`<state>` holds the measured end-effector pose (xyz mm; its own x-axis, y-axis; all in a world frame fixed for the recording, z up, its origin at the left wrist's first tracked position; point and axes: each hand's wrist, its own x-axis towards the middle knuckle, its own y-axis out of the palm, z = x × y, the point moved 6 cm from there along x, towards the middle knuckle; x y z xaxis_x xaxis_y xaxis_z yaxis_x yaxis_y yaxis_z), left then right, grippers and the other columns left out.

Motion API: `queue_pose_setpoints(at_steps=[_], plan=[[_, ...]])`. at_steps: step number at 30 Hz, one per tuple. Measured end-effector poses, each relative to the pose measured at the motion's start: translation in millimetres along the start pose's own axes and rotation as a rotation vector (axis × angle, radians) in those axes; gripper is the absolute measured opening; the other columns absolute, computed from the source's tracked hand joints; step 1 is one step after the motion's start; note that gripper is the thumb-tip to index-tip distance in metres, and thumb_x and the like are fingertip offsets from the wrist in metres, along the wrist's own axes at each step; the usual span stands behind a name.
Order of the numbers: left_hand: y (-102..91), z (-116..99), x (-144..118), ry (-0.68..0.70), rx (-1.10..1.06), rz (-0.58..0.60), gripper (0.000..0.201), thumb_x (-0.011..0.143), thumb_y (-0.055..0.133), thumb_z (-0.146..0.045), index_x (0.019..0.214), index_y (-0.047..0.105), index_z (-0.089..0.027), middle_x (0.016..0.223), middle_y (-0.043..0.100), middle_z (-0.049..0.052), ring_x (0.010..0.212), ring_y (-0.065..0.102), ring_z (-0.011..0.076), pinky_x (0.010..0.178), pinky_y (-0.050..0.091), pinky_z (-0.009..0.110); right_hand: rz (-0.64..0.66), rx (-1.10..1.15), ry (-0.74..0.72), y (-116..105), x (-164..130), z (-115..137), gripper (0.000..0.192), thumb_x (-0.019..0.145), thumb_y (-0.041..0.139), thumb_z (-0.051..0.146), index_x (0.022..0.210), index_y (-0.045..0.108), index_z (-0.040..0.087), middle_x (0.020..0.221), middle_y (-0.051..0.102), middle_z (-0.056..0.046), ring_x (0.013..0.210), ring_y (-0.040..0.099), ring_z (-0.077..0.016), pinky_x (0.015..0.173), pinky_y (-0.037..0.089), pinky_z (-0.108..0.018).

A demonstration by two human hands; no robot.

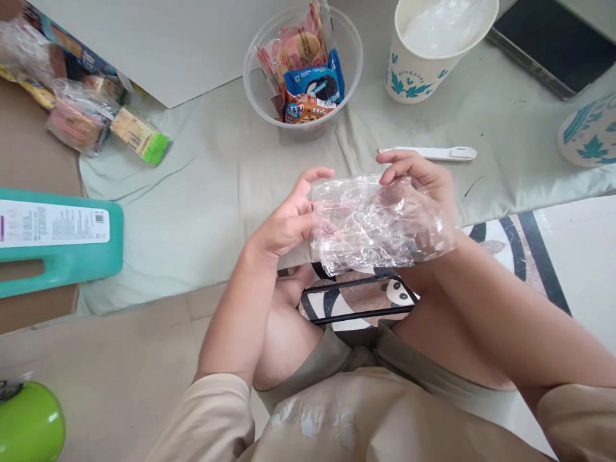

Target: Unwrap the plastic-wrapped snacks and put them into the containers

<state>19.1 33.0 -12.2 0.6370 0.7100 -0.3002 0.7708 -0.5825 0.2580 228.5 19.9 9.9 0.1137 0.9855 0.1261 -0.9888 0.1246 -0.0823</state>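
Note:
A crinkled clear plastic bag [360,224] is stretched between my two hands above my lap. My left hand [293,221] pinches the bag's left edge, its index finger raised away from the film. On the right side, my right hand [428,186] has curved fingers against the bag, and the film covers part of the palm and wrist. Whether that hand is inside the bag or behind it, I cannot tell. Just beyond the right fingertips lies a white folding knife or cutter [436,153]. Further back stands a clear round tub [253,83] with several wrapped snacks [312,83].
Back right are a paper cup [414,74] with plastic inside, a black phone-like device [558,42] and another cup [590,135]. Left lie packaged snacks [79,122], a wafer-like pack [139,135] and a teal bottle [106,256]. A black-framed object [356,314] rests between my legs.

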Motion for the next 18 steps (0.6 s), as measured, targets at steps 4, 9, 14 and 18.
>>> queue_pose_setpoints(at_steps=[4,9,14,18], plan=[[3.6,-3,2,-0.002,-0.067,-0.095,0.066,0.078,0.084,-0.051,0.133,0.053,-0.034,0.088,0.075,0.000,0.063,0.074,0.0208,0.052,0.059,0.030,-0.025,-0.082,-0.012,3,-2,4,0.018,0.087,0.071,0.038,0.073,0.070,0.025,0.109,0.071,-0.008,0.113,0.067,-0.0281,0.094,0.059,-0.047],[2.4,-8,5,0.020,-0.096,-0.196,0.020,0.084,0.073,-0.036,0.098,0.065,-0.024,0.082,0.075,-0.001,0.055,0.068,0.0140,0.047,0.056,0.025,-0.006,0.008,0.073,1,2,-8,0.015,0.083,0.071,0.037,0.076,0.070,0.024,0.115,0.072,-0.008,0.119,0.064,-0.0302,0.100,0.055,-0.051],[-4.2,-11,8,-0.003,-0.057,-0.210,0.021,0.090,0.054,-0.036,0.092,0.066,-0.019,0.086,0.074,0.005,0.059,0.072,0.0176,0.050,0.058,0.030,0.008,-0.051,-0.005,3,1,-9,0.013,0.085,0.066,0.025,0.091,0.078,0.025,0.122,0.070,-0.007,0.124,0.065,-0.0279,0.114,0.046,-0.055],[-8.3,-12,6,0.037,-0.031,-0.193,0.034,0.093,0.054,-0.046,0.116,0.062,-0.023,0.090,0.074,0.005,0.070,0.077,0.0239,0.054,0.062,0.034,0.033,-0.287,-0.155,7,-4,3,0.017,0.086,0.067,0.020,0.095,0.080,0.026,0.127,0.064,-0.010,0.120,0.066,-0.0280,0.095,0.060,-0.048]])
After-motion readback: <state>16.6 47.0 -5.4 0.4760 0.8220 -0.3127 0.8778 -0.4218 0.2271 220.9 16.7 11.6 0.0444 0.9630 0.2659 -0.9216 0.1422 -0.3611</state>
